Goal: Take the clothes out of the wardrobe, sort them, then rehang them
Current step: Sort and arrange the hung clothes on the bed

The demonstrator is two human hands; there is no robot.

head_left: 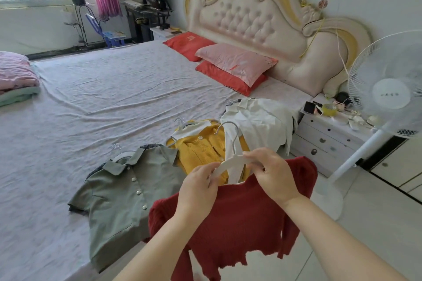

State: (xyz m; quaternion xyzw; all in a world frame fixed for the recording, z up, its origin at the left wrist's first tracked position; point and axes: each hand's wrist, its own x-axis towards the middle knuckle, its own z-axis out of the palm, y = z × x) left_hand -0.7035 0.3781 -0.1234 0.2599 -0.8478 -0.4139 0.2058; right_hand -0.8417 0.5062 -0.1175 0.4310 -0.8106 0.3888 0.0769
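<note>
The red sweater (239,219) is showing a matt, ribbed knit. The hanger (233,163) is looking like smooth white plastic, its hook (225,124) like grey metal. The green shirt (114,201) is lying as matt woven cloth, its buttons (138,192) gleaming pearly. The bed sheet (102,89) is showing creased cloth; the floor tiles (376,235) are shining.

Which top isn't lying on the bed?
The red sweater: the left hand and right hand hold its white hanger up. The green shirt, yellow cardigan and white shirt lie on the bed.
</note>
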